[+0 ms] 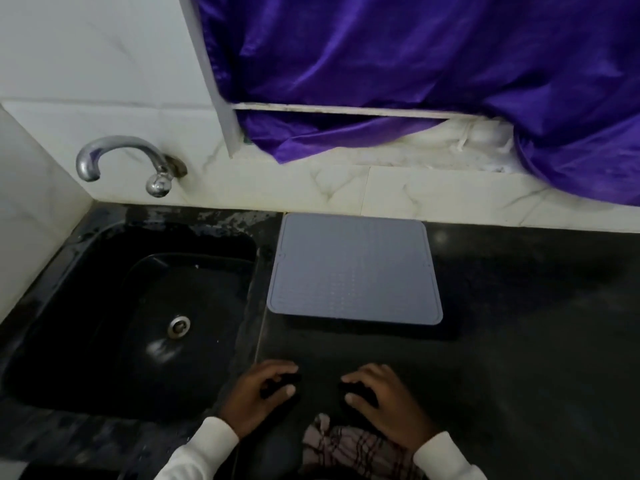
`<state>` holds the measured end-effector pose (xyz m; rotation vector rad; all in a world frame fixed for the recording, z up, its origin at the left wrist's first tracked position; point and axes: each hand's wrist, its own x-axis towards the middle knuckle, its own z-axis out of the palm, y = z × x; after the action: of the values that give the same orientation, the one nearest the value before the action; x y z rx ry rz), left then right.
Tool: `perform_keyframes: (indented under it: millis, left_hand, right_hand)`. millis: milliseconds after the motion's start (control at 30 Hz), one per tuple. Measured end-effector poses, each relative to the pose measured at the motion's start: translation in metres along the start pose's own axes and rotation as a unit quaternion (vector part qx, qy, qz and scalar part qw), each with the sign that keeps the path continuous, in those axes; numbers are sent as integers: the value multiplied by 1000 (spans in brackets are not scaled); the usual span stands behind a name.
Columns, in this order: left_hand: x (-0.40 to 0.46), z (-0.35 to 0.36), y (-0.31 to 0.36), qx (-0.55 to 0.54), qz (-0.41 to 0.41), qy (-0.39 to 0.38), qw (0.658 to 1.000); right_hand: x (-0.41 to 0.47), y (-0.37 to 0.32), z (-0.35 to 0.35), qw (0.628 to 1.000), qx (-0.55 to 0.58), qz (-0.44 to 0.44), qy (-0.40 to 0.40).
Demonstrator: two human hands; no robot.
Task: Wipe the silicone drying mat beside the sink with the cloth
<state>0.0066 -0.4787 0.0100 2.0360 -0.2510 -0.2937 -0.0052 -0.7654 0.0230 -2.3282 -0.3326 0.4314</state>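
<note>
A view looking down from head height at a dark kitchen surface (519,323) with a black sink (86,271) set into its left side. The sink basin holds nothing but a round metal drain (179,326) near its middle; its floor looks wet and shiny. A curved metal tap (117,157) comes out of the white tiled wall (104,64) above the sink's far edge, spout turned to the left.

Just beside the sink, to its right, a grey silicone drying mat (355,268) lies flat on the surface. It is a rounded rectangle, nearly square, its slightly longer sides running away from the viewer, and its far edge touches the base of the wall. Its top is covered in fine raised ribs and nothing rests on it.

Nearer the viewer, well short of the mat, two hands in white sleeves (204,448) rest on the surface. The left hand (256,396) sits by the sink's right edge, fingers (282,370) curled downward; whether they grip anything cannot be told against the dark surface. The right hand (388,400) likewise has curled fingers pointing left. A checked cloth (339,445), pale with dark lines, lies bunched under the right wrist, at the bottom edge of view.

Shiny purple fabric (398,64) hangs across the upper right, spilling over a white ledge (346,110).
</note>
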Motion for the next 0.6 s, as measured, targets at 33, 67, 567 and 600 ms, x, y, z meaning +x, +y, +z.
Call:
perform_keyframes:
  millis: [33,67,567,600]
  left_hand:
    - [-14,4,1,11,13,-20,1000]
    - [-25,8,-1,37,28,-35,998]
    - [-54,86,14,292,113,-85,946]
    - [-57,87,15,300,111,-80,944]
  right_hand:
    - [-10,-7,4,999,-11,-7,-35]
    - [-17,-12,7,998,-31,-12,-61]
    - [-95,27,27,985,-169,5,20]
    - [-99,28,26,985,-171,7,23]
